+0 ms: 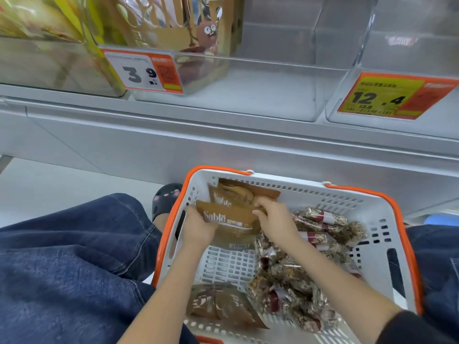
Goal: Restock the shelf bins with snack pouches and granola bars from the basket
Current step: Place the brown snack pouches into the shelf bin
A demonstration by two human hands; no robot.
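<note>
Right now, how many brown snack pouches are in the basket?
3 visible: one held by both hands, one behind it, one at the near edge. More may be hidden.

Near the basket (387,244), the loose brown pouch (223,306) print is blurred; above it, price tag (395,98) small text is illegible.

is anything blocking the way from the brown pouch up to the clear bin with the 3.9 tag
Nothing visible does. Both hands, left and right, hold the brown pouch in the basket; the clear bin above has bare floor showing.
</note>
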